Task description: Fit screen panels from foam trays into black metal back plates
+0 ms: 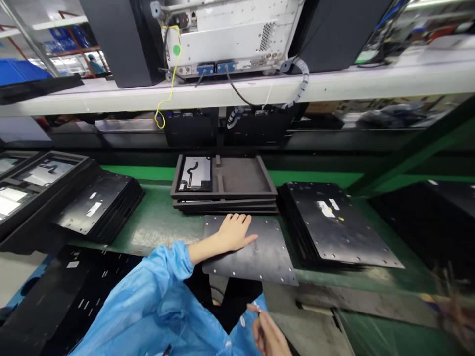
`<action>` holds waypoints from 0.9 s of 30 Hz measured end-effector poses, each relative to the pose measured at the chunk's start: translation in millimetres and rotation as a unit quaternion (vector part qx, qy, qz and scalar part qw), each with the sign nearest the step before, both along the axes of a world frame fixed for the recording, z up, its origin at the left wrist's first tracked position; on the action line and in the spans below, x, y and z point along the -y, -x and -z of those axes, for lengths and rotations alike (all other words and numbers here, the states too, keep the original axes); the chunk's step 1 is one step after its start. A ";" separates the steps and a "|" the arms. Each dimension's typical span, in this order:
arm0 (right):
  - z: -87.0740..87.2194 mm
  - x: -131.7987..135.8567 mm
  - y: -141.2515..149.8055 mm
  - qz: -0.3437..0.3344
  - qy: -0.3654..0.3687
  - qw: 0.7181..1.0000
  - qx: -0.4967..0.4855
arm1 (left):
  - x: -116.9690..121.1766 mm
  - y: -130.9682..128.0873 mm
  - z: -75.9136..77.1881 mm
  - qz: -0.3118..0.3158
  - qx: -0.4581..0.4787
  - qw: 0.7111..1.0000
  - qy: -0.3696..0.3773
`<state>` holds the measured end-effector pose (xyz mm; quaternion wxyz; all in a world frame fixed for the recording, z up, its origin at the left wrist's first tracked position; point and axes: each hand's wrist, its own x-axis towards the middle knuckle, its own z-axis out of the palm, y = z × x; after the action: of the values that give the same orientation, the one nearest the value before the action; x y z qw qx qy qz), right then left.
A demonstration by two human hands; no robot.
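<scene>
My left hand [233, 232] lies flat, fingers stretched out, on a thin black plate [265, 254] with small holes along its edges. The plate rests at the front edge of the green bench, slightly over it. Low in the view, close to my blue smock [159, 301], my right hand [270, 332] is closed around something small and partly shiny that I cannot make out. Just behind the plate stands a stack of grey foam trays [247, 178]. In the top tray's left compartment sits a display panel [195, 173] with a black flex cable; its right compartment holds nothing.
Stacks of black plates stand left [100, 202] and right [330, 217], another dark stack [426, 222] far right. More foam trays [67, 163] with panels are at left. A white shelf [129, 99] carries electronic equipment [230, 39], with a yellow cord [172, 89] hanging down.
</scene>
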<state>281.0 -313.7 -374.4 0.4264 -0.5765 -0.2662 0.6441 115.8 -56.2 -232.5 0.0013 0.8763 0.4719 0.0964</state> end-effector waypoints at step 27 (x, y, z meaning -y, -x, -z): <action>-22.6 -51.7 -14.1 0.192 -0.117 0.974 0.029 | -23.1 -31.1 10.3 0.006 -0.001 1.000 0.024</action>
<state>295.1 -262.0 -351.8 0.5988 -0.5811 -0.2368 0.4977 146.8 -33.1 -242.7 0.0227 0.8788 0.4690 0.0846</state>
